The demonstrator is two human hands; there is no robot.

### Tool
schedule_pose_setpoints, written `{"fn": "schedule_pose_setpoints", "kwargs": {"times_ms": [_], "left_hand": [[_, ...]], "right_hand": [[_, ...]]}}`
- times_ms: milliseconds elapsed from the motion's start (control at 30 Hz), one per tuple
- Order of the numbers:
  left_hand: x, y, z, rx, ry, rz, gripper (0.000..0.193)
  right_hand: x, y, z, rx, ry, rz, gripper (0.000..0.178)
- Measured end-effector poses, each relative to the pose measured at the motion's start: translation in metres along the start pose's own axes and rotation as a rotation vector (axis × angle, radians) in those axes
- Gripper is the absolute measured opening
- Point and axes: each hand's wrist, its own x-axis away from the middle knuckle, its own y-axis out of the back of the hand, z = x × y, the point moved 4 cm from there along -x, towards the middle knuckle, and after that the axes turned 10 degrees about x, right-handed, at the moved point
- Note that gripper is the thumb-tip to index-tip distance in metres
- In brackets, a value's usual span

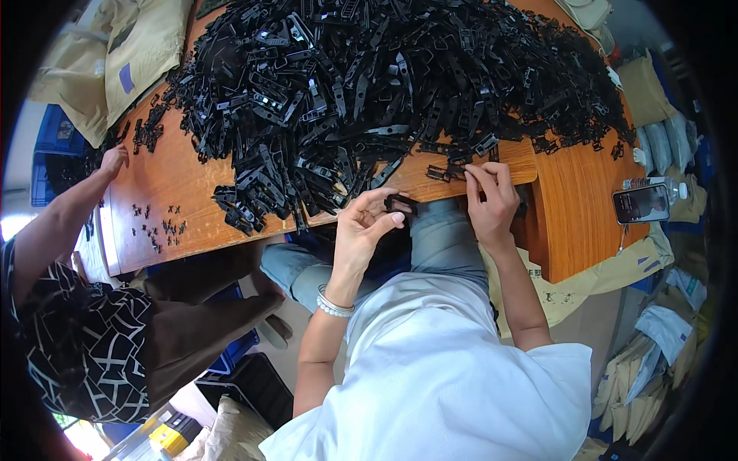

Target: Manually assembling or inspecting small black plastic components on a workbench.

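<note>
My left hand is closed on a small black plastic frame, an open rectangle pinched between thumb and fingers just off the table's front edge. My right hand is over the table edge, its fingers bent and drawn together at a small black plastic part. Other small black pieces lie beside those fingertips. Behind both hands rises a large heap of black plastic clip-like parts, some long and flat, others framed. A tongue of the heap reaches the front edge left of my left hand.
The wooden table carries a group of tiny black parts on its left. A co-worker's hand rests at the left end. A phone stands to the right, near a clear bottle. Paper sacks stand at the far left.
</note>
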Motion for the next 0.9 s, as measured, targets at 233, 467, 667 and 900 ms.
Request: {"fn": "schedule_pose_setpoints", "kwargs": {"times_ms": [233,467,667,900], "left_hand": [[0.001,-0.012,-0.004,0.046,-0.079,0.075,0.033],[0.007,-0.009,-0.008,0.006,-0.093,0.070,0.036],[0.001,-0.014,-0.008,0.349,0.125,0.185,0.029],[-0.085,0.009,-0.102,-1.135,-0.804,-0.387,0.014]], "right_hand": [[-0.004,0.005,0.043,-0.567,-0.130,0.301,0.013],[-0.004,0.003,0.055,-0.443,0.026,0.279,0.019],[-0.008,0.013,0.052,-0.562,0.232,0.260,0.020],[-0.008,0.015,0.040,-0.736,-0.194,0.249,0.019]]}}
